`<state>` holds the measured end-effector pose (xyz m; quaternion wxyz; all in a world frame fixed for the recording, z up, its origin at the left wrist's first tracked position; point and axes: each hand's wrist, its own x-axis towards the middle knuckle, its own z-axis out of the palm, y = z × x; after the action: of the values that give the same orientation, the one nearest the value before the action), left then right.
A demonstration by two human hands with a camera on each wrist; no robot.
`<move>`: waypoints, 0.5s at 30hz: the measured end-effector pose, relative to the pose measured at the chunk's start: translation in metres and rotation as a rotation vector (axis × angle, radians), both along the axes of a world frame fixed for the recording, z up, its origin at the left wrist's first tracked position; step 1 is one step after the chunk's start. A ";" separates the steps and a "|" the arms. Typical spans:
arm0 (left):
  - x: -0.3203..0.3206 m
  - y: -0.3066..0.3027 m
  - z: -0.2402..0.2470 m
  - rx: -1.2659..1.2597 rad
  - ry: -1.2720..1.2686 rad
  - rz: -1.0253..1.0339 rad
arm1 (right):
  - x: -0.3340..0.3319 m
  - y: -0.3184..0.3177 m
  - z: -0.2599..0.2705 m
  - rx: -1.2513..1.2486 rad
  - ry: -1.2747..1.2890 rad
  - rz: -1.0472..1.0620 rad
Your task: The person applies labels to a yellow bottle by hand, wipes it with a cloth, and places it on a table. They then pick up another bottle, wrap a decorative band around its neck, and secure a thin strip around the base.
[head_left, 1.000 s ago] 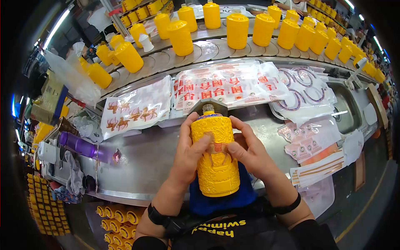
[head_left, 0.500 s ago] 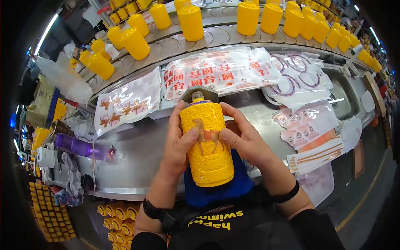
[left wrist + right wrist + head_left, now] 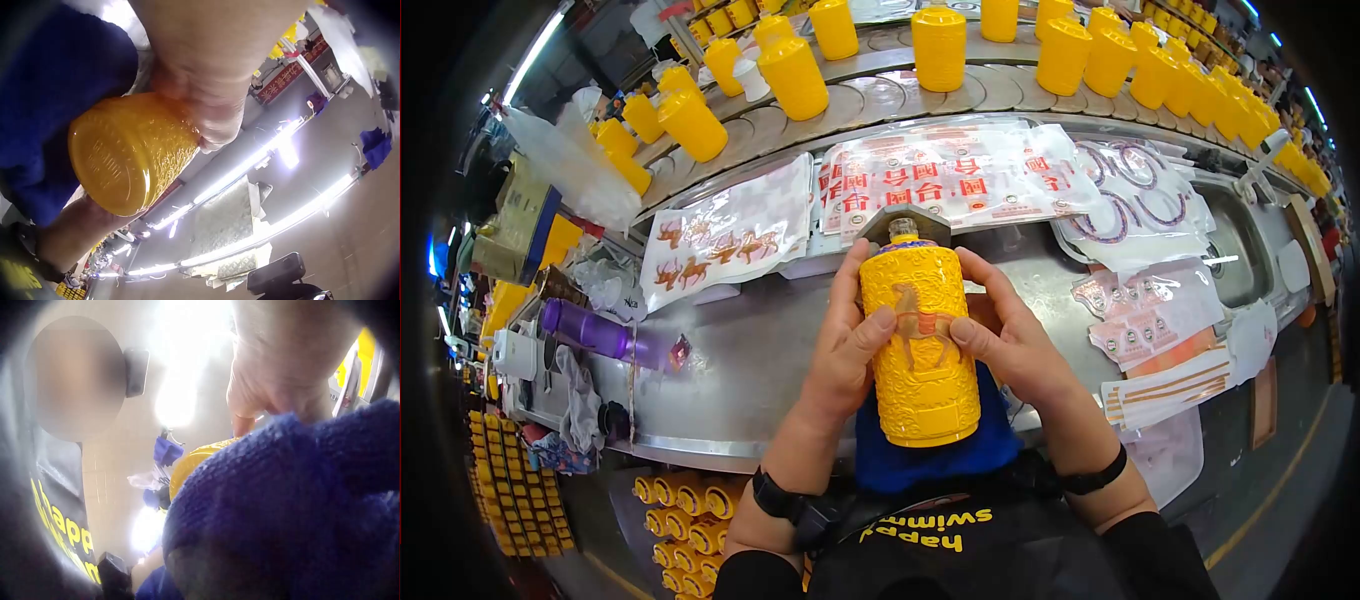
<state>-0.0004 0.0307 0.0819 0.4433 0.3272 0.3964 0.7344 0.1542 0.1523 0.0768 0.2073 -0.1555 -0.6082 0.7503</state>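
Both hands hold a yellow embossed bottle with a clear top and a brown horse decal on its front. My left hand grips its left side, thumb on the decal's left edge. From the other side my right hand grips it, thumb at the horse's rear end. The fingers wrap round behind the bottle and are partly hidden. Below and behind its base is a blue cloth. In the left wrist view the bottle's base faces the camera; in the right wrist view blue cloth hides most of the bottle.
Decal sheets with horses, red characters and purple rings lie along the metal bench. Beyond runs a conveyor carrying several yellow bottles. A purple tumbler lies at left; a metal sink is at right.
The left thumb has shifted off the horse's front part, so more of the decal shows. Both hands keep holding the bottle. Bottles on the conveyor have moved left.
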 end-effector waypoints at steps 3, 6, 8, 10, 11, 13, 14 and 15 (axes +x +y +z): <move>0.000 0.000 0.000 -0.001 0.010 0.008 | 0.001 0.001 -0.002 -0.007 -0.012 0.005; -0.002 0.001 -0.005 0.020 0.026 0.003 | 0.001 0.002 -0.002 -0.008 -0.031 0.015; -0.002 0.001 -0.006 0.017 0.036 0.005 | 0.000 0.001 -0.002 0.028 -0.031 0.003; 0.000 0.001 -0.003 -0.007 0.047 0.020 | 0.000 0.000 -0.003 0.047 -0.029 -0.012; 0.001 0.001 -0.002 -0.009 0.040 0.022 | -0.001 0.000 -0.003 0.055 -0.029 -0.019; 0.003 0.001 0.001 -0.016 0.021 0.025 | -0.003 -0.001 -0.005 0.076 0.006 -0.056; 0.003 0.001 0.001 -0.015 0.019 0.026 | -0.004 -0.001 -0.007 0.086 0.023 -0.075; 0.003 0.001 0.001 -0.015 0.017 0.027 | -0.004 -0.001 -0.008 0.097 0.020 -0.075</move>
<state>0.0023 0.0319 0.0831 0.4326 0.3245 0.4100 0.7345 0.1501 0.1513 0.0687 0.2485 -0.1604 -0.6354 0.7133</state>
